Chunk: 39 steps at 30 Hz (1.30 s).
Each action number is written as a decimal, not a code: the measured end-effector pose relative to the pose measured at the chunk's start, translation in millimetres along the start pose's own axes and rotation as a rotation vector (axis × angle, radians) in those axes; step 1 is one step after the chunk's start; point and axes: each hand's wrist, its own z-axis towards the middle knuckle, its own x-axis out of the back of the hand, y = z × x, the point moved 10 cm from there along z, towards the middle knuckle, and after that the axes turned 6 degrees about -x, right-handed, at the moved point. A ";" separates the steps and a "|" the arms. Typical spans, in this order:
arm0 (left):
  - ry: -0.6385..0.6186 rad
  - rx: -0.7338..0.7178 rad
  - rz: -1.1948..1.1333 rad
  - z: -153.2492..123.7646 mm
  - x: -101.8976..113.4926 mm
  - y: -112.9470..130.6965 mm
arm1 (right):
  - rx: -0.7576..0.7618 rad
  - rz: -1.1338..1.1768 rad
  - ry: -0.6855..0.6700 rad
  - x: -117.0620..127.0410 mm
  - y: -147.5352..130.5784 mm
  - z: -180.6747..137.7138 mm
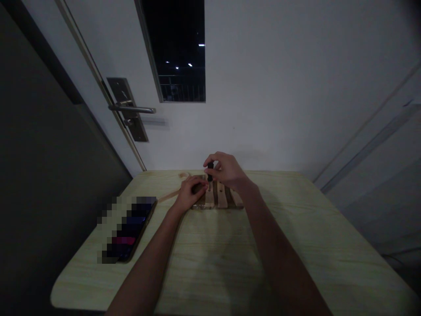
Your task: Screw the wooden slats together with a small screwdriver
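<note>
My right hand (pixel 226 169) grips the black handle of a small screwdriver (pixel 210 172), which stands upright over a pale wooden piece (pixel 209 199). Its tip points down at that piece, close to the fingers of my left hand (pixel 190 192). The left thumb and fingertips come together there, and what they pinch is too small to tell. Beneath both hands lies a brown panel with a shiny clear edge (pixel 200 207). More pale wooden strips (pixel 222 197) lie across it, one with a dark hole. My right wrist hides part of the panel's right side.
A light wood-grain table (pixel 204 254) carries everything. A phone (pixel 131 230), partly pixelated, lies at the left. Beside my left hand are a thin wooden strip (pixel 169 195) and a curved wooden piece (pixel 183 174). Behind stands a white door with a metal handle (pixel 138 109).
</note>
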 end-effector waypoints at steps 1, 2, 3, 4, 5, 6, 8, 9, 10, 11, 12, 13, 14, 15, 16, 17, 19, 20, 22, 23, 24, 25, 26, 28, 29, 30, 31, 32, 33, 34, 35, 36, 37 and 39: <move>0.001 -0.001 0.004 -0.2 0.0 -0.2 | 0.001 0.009 -0.009 -0.2 -1.3 -1.0; 0.003 -0.003 0.009 -0.4 0.1 -0.8 | 0.003 0.018 -0.016 -0.4 -2.6 -2.0; 0.005 -0.005 0.016 -0.7 0.2 -1.5 | 0.006 0.026 -0.024 -0.7 -3.6 -2.9; 0.008 -0.008 0.021 -1.0 0.2 -2.1 | 0.005 0.030 -0.031 -1.0 -4.0 -3.6; 0.009 -0.014 0.022 -1.2 0.1 -2.4 | 0.001 0.029 -0.037 -1.2 -3.8 -4.1; 0.011 -0.021 0.020 -1.5 0.0 -2.6 | -0.003 0.025 -0.042 -1.4 -3.4 -4.5; 0.018 -0.029 0.016 -1.6 0.3 -2.6 | -0.001 0.031 -0.050 -1.6 -3.2 -4.6; 0.021 -0.029 0.015 -1.6 0.6 -2.6 | 0.003 0.037 -0.051 -1.4 -3.6 -4.3; 0.021 -0.029 0.016 -1.6 0.7 -2.5 | 0.009 0.039 -0.046 -0.6 -4.1 -4.0; 0.021 -0.029 0.017 -1.5 0.7 -2.4 | 0.015 0.032 -0.037 0.3 -4.9 -3.6; 0.018 -0.028 0.017 -1.5 0.4 -2.3 | 0.020 0.016 -0.028 1.0 -5.6 -3.1; 0.013 -0.029 0.017 -1.5 -0.1 -2.2 | 0.023 -0.006 -0.017 1.7 -6.3 -2.7; 0.014 -0.028 0.017 -1.7 -0.1 -2.5 | 0.026 -0.028 -0.006 2.3 -7.2 -2.5; 0.012 -0.026 0.018 -1.9 -0.4 -3.0 | 0.028 -0.044 0.005 2.9 -8.1 -2.3; 0.014 -0.027 0.018 -2.1 -0.3 -3.3 | 0.026 -0.049 0.012 3.2 -8.7 -2.3; 0.015 -0.026 0.016 -2.3 -0.5 -3.8 | 0.022 -0.044 0.016 3.3 -9.2 -2.4; 0.014 -0.031 0.009 -2.7 -0.9 -4.1 | 0.008 -0.017 0.007 2.2 -9.8 -2.6; 0.013 -0.033 0.005 -2.7 -1.2 -4.1 | 0.001 -0.003 -0.009 0.6 -10.0 -2.6; 0.015 -0.033 0.001 -2.6 -1.0 -4.3 | 0.000 0.012 -0.040 -2.4 -11.4 -2.5; 0.018 -0.030 0.001 -2.5 -0.7 -4.4 | 0.005 0.005 -0.046 -3.1 -12.4 -2.3; 0.020 -0.028 0.003 -2.4 -0.4 -4.5 | 0.012 -0.008 -0.047 -3.3 -13.2 -2.1; 0.023 -0.025 0.005 -2.3 -0.1 -4.6 | 0.018 -0.019 -0.044 -3.2 -13.8 -2.1; 0.027 -0.023 0.006 -2.2 0.3 -4.7 | 0.020 -0.024 -0.040 -2.9 -13.8 -2.2; 0.028 -0.025 0.005 -2.2 0.4 -4.7 | 0.013 -0.008 -0.046 -3.3 -12.1 -3.0; 0.028 -0.027 0.005 -2.3 0.4 -4.7 | 0.005 0.007 -0.051 -3.7 -10.6 -3.6; 0.029 -0.030 0.006 -2.4 0.4 -4.6 | -0.003 0.019 -0.058 -4.4 -8.8 -4.2; 0.028 -0.032 0.008 -2.5 0.2 -4.6 | -0.010 0.027 -0.065 -5.2 -7.1 -4.8; 0.026 -0.034 0.011 -2.6 0.0 -4.7 | -0.015 0.029 -0.067 -5.6 -5.5 -5.1; 0.025 -0.035 0.014 -2.7 -0.1 -4.8 | -0.016 0.026 -0.064 -5.5 -4.4 -5.1; 0.023 -0.035 0.015 -2.8 -0.3 -4.8 | -0.010 0.020 -0.056 -4.9 -4.3 -4.9; 0.024 -0.034 0.014 -2.8 -0.3 -4.9 | -0.002 0.010 -0.046 -4.0 -4.7 -4.5; 0.024 -0.032 0.014 -2.7 -0.2 -5.1 | 0.005 -0.003 -0.035 -3.0 -5.4 -3.9; 0.022 -0.029 0.017 -2.7 -0.3 -5.2 | 0.009 -0.020 -0.025 -1.9 -6.4 -3.1; 0.016 -0.021 0.025 -2.4 -0.4 -5.3 | 0.000 -0.067 -0.018 -1.1 -7.2 -1.4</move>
